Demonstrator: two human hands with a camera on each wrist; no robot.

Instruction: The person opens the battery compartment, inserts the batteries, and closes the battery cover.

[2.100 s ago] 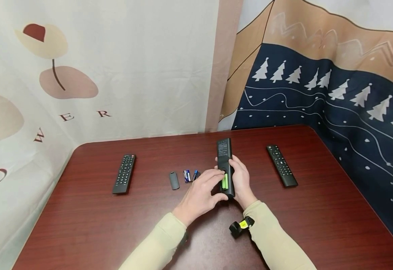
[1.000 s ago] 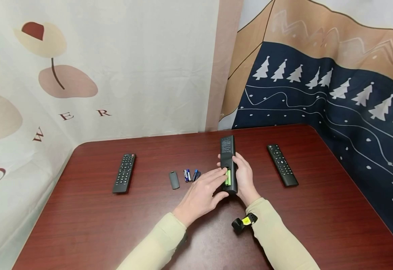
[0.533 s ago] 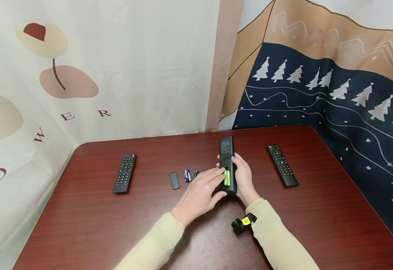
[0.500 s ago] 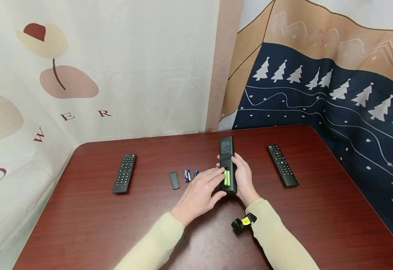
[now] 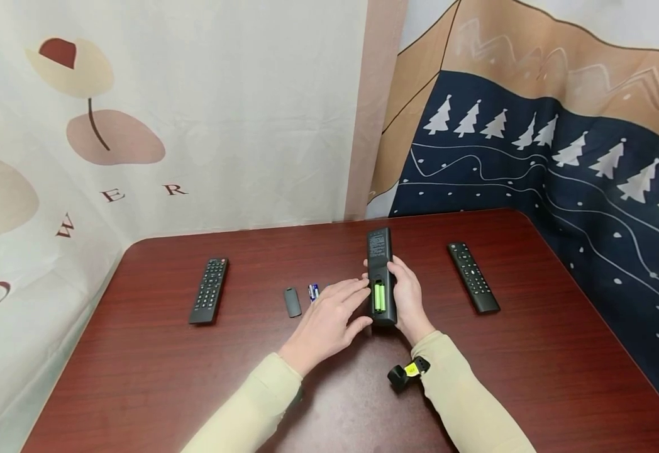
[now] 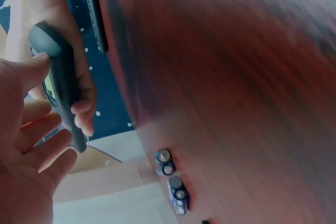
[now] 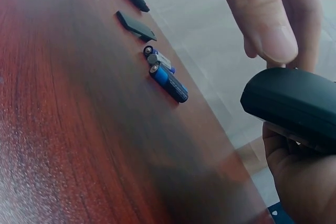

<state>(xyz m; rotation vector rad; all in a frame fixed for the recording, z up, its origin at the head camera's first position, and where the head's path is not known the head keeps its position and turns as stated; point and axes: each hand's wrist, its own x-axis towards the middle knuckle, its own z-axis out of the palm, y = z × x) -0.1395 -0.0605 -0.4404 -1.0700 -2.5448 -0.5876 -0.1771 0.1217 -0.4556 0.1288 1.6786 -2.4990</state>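
Your right hand (image 5: 410,299) grips the held remote (image 5: 383,267), with the thumb along its right edge and fingers showing at its left side. The held remote is raised off the table (image 5: 137,368), back side up, its printed label at the end farther from you. Two green batteries (image 5: 379,297) lie side by side in the uncovered slot at its near end. Your left hand (image 5: 326,321) is at the left edge of the held remote, fingers and thumb loosely extended; you cannot tell for sure whether the fingertips touch it

Left of the held remote, partly hidden by your left hand in the head view, are loose blue batteries (image 5: 314,292). Farther left of it lies a gray cover (image 5: 292,302), and well to its left a second remote (image 5: 209,291), buttons up. Right of the held remote lies a third remote (image 5: 473,278), also buttons up. Behind it hangs a white cloth (image 5: 239,113), with a dark blue cloth (image 5: 493,167) behind and to its right
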